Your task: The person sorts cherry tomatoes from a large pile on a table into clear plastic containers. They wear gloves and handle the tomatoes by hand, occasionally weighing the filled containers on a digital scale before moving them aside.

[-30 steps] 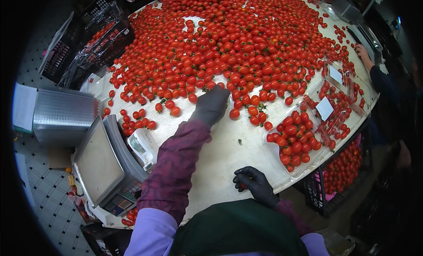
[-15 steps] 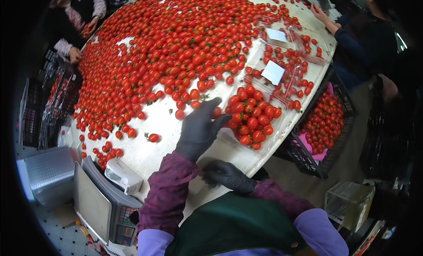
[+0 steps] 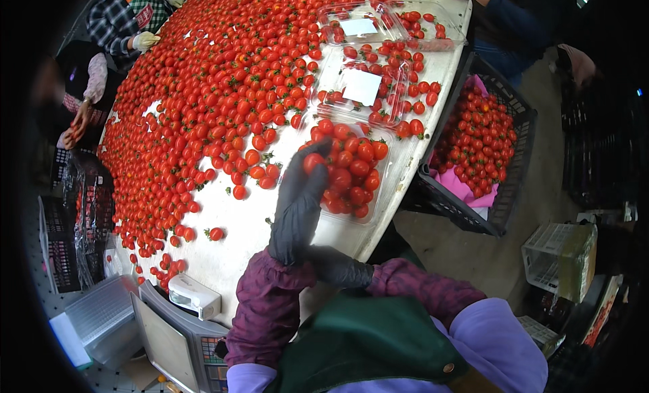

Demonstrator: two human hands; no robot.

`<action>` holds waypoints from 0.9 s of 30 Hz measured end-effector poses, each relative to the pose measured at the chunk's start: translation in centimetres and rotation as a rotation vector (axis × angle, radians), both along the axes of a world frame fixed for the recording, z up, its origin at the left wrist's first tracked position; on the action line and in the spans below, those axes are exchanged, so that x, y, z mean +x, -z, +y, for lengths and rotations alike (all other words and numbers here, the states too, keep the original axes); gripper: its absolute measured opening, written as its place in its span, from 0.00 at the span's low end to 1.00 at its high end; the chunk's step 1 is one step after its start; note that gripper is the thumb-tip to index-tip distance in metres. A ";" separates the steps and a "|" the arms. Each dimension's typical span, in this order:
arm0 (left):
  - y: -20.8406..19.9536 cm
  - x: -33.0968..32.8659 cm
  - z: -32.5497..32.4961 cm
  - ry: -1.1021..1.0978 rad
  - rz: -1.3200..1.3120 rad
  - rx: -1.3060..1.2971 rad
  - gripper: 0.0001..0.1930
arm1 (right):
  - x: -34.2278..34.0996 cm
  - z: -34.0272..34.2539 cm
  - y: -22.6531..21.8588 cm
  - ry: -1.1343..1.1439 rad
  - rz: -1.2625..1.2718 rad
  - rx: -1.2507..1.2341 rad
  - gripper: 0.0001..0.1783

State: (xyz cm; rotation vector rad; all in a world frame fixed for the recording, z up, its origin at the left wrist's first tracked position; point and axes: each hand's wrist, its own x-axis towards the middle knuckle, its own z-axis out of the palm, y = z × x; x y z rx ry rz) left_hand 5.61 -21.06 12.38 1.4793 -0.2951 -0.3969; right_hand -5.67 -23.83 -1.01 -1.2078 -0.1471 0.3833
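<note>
My black-gloved left hand (image 3: 301,203) is over the near side of a heap of tomatoes, with one cherry tomato (image 3: 313,164) between thumb and fingers. Just beyond its fingertips, a clear plastic punnet (image 3: 368,214) holds a mound of cherry tomatoes (image 3: 358,168), some with green stems. Below the left wrist lies my right hand (image 3: 341,266), also in a black glove. Its fingers are hidden behind the left hand and cuff.
Loose tomatoes (image 3: 203,109) cover much of the white table (image 3: 253,220). Clear punnets with white labels (image 3: 362,87) stand farther off. A black crate (image 3: 503,214) of tomatoes is on the right, a scale (image 3: 165,339) at lower left. Other people work around the far edges.
The view has shifted, so the table and punnets appear farther left. My left hand, still with a tomato, is now closer over the filled punnet's mound. My right hand's fingers have become covered.
</note>
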 end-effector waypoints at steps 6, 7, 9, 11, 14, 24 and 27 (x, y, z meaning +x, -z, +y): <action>-0.2 -1.7 4.3 -0.002 -0.174 0.163 0.22 | 0.8 -2.2 -2.5 -0.114 0.350 0.255 0.12; -0.1 -2.8 5.0 -0.039 -0.218 0.196 0.24 | 1.0 -2.4 -2.6 -0.121 0.409 0.302 0.13; 1.4 -5.0 7.7 -0.032 -0.286 0.349 0.29 | 1.0 -3.6 -5.0 -0.076 0.452 0.337 0.21; 1.9 -7.3 9.1 0.025 -0.368 0.539 0.33 | 0.6 -4.2 -7.2 -0.049 0.368 0.307 0.21; 2.2 -9.7 9.3 0.143 -0.440 0.639 0.36 | -0.3 -3.8 -7.0 -0.091 0.162 -0.033 0.23; 5.2 -4.0 15.3 -0.240 -0.270 0.611 0.16 | -3.3 -12.7 -11.3 0.634 -0.249 -0.920 0.15; 6.4 0.7 14.6 -0.464 -0.321 0.742 0.13 | -2.4 -11.2 -11.5 0.420 0.009 -0.242 0.17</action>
